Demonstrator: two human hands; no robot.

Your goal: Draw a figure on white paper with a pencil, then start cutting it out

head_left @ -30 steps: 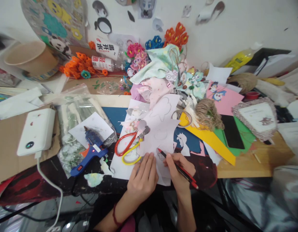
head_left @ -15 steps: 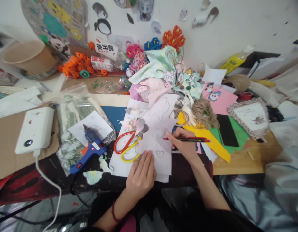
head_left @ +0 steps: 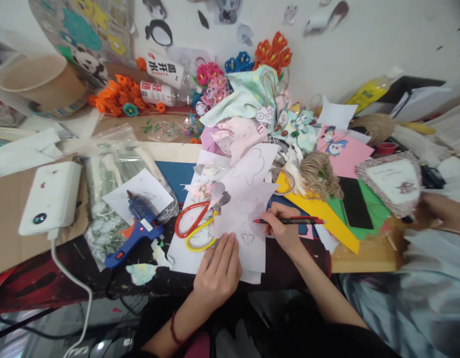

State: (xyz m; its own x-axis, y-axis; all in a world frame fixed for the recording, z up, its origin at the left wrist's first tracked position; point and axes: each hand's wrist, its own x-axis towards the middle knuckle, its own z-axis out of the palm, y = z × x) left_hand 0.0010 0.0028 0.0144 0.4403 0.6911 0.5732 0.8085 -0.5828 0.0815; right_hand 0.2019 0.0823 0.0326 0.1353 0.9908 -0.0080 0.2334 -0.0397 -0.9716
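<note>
The right hand [head_left: 284, 231] pinches a thin red-and-black pen [head_left: 302, 221], moved up, uncovering a grey drawing [head_left: 247, 239]. The left hand [head_left: 218, 271] lies flat on white paper [head_left: 253, 261].

Pale wall [head_left: 386, 37], paper cutouts [head_left: 245, 34] on it, dark tabletop [head_left: 304, 263], seemingly grey floor [head_left: 47, 325]

In the lower centre, the left grip [head_left: 217, 271] rests on drawn-on paper [head_left: 232, 219]; the right grip [head_left: 284, 232] holds a red pen [head_left: 302, 221]. Scissors [head_left: 189, 227] lie left of centre.
</note>
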